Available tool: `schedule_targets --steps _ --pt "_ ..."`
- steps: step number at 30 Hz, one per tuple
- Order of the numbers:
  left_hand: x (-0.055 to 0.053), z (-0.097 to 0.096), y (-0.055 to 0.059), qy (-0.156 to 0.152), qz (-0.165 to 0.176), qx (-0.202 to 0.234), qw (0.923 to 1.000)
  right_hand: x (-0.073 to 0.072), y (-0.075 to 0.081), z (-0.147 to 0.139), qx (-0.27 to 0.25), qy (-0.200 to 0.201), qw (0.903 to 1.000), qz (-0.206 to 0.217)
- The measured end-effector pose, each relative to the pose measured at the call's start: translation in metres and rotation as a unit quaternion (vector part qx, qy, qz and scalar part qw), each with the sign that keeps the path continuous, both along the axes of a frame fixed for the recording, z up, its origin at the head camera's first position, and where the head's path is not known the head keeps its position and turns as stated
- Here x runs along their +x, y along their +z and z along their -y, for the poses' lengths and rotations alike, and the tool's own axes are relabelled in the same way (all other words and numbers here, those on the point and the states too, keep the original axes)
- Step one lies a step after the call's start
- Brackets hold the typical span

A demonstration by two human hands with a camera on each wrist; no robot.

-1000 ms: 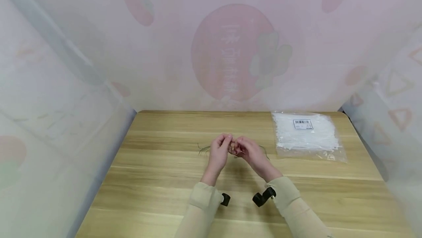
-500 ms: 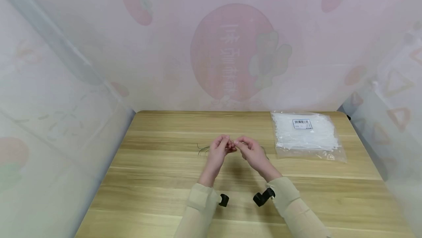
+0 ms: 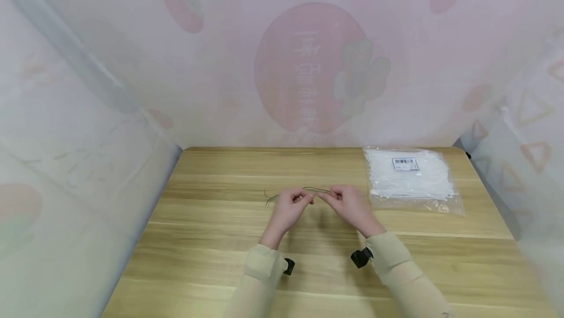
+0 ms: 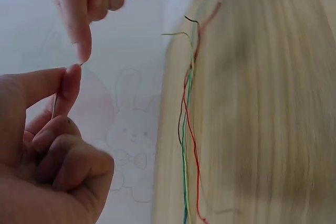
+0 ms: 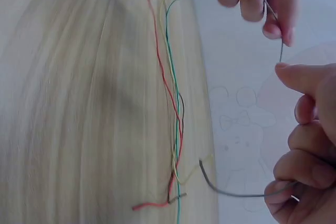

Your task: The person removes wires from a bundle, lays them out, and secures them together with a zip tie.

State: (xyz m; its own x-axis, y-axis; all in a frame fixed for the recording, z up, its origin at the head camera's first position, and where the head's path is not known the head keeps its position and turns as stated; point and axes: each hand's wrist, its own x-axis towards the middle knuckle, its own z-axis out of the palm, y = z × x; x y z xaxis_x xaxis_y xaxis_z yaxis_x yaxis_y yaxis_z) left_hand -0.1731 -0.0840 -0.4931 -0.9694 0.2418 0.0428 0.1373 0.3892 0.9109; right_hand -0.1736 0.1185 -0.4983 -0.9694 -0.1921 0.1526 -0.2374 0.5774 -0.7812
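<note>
Over the middle of the table, my left hand [image 3: 288, 210] and right hand [image 3: 350, 208] face each other, fingertips a small gap apart. Between them runs a thin dark wire [image 5: 282, 51]. My left hand [image 4: 58, 145] pinches it between thumb and finger. In the right wrist view my right hand [image 5: 310, 135] pinches the same wire by the thumb tip, and a dark grey tail [image 5: 231, 194] sticks out below its curled fingers. Behind the hands several loose wires [image 3: 315, 189] lie on the table: red [image 4: 193, 145], green [image 5: 172, 66], yellow and dark ones, bundled lengthwise.
A clear plastic bag [image 3: 410, 176] packed with white strips and bearing a barcode label lies at the table's back right. The wooden table [image 3: 211, 259] meets a pale printed curtain [image 3: 220, 88] at its far edge, with similar sheets on both sides.
My hands have drawn slightly apart, the right one moving right and the left a little left. The loose wires behind them now show between the hands.
</note>
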Motion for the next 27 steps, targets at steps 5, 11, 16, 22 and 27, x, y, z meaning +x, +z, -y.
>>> schedule_targets --steps 5,11,16,22,27 --pt "-0.002 0.003 0.005 0.028 -0.157 -0.223 0.9616 0.001 0.002 -0.008 0.074 0.019 0.9958 -0.05" --pt "-0.002 0.003 0.008 0.031 -0.267 -0.323 0.9074 0.002 0.004 -0.013 0.138 0.048 0.9869 -0.069" --pt "0.003 0.003 0.008 0.009 -0.292 -0.313 0.9037 0.0 0.003 -0.015 0.195 0.006 0.9771 -0.084" --pt "0.004 0.014 0.011 -0.002 -0.267 -0.29 0.9191 0.0 -0.001 -0.026 0.218 -0.035 0.9722 -0.077" --pt "0.001 0.024 0.013 -0.019 -0.281 -0.286 0.9159 -0.001 -0.002 -0.033 0.222 -0.025 0.9703 -0.091"
